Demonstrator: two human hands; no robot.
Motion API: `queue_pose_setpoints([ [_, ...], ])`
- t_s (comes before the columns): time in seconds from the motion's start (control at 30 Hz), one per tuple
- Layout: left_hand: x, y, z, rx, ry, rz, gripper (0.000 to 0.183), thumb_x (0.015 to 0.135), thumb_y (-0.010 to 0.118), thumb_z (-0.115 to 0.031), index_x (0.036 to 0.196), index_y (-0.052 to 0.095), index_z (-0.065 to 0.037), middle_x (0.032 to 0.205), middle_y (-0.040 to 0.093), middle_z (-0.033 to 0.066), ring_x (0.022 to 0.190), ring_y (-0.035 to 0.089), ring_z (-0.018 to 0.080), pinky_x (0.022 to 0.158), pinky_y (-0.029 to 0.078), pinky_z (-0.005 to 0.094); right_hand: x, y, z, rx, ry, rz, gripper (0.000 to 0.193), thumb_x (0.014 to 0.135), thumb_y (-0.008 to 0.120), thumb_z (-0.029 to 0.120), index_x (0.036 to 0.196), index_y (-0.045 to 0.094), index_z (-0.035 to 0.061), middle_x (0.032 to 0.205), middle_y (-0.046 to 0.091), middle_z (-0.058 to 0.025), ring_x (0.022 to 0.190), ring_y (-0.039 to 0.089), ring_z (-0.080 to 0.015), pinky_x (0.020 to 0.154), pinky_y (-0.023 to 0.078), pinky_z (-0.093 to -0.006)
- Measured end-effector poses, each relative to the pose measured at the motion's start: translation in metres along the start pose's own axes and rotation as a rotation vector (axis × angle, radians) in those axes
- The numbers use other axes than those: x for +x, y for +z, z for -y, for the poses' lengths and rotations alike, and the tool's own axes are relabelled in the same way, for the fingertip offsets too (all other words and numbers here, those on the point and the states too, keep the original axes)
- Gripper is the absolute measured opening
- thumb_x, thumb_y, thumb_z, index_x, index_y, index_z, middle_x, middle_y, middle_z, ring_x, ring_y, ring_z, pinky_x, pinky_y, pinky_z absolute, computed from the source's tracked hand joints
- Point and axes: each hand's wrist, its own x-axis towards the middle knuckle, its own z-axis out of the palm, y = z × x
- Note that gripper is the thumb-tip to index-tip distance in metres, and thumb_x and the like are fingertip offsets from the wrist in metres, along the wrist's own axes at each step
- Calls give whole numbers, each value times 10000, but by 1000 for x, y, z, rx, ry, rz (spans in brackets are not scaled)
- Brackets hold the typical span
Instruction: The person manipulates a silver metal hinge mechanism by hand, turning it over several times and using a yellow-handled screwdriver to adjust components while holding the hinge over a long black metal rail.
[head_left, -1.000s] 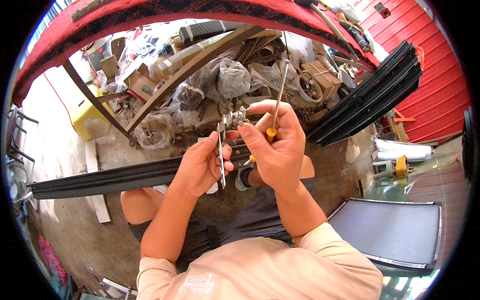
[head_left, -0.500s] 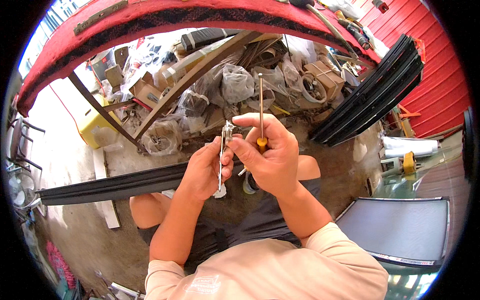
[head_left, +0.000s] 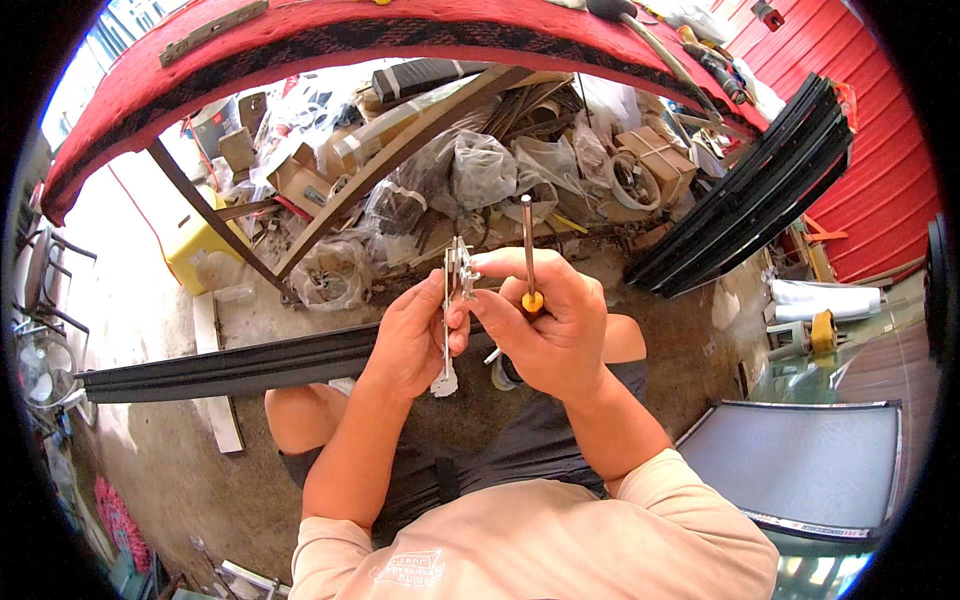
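Note:
Upright over my lap, a thin silvery metal fitting [head_left: 447, 340] with small parts at its upper end is gripped between the thumb and fingers of my left hand [head_left: 400, 335]. My right hand [head_left: 555, 335] has a screwdriver [head_left: 528, 235] tucked in its curled fingers. The metal shaft points up and away, and a yellow part of the handle shows above the fist. My right thumb and forefinger meet the small parts at the fitting's upper end. Beyond my knees lies a long black profile [head_left: 230, 370], partly hidden behind my left forearm.
A red-covered bench [head_left: 350, 28] arches across the far side, with a mallet [head_left: 660, 55] on it. Cardboard boxes and plastic bags are heaped beneath. Black strips [head_left: 750, 190] lean at the right, near a framed mesh panel [head_left: 790, 465]. A yellow stool [head_left: 195, 250] stands left.
The fitting has turned, showing more of its small upper parts and its lower end. The screwdriver shaft now looks shorter as its tip has dropped. Both hands have shifted slightly right and nearer.

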Motion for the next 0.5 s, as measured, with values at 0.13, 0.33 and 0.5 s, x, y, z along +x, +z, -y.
queue_pose_setpoints([
  [0.13,-2,2,-1,31,0,-20,374,1176,438,-342,1156,620,-16,804,595,19,597,579,130,533,476,249,-1,-1,0,8,-7,21,247,970,751,-16,1211,693,-7,822,754,-68,703,763,-100,575,570,-225],
  [0.33,-2,1,-2,29,16,-11,382,1174,442,-355,1147,617,-17,792,577,12,610,570,127,544,462,251,1,0,0,21,-27,17,235,984,750,12,1211,693,-8,832,764,-75,700,767,-113,577,576,-228],
  [0.5,-1,1,-1,38,18,-48,385,1173,444,-363,1173,620,-20,790,570,10,610,563,123,553,462,253,-1,-2,1,-36,-22,34,241,989,753,26,1217,688,-18,867,775,-95,718,773,-121,586,590,-239],
])
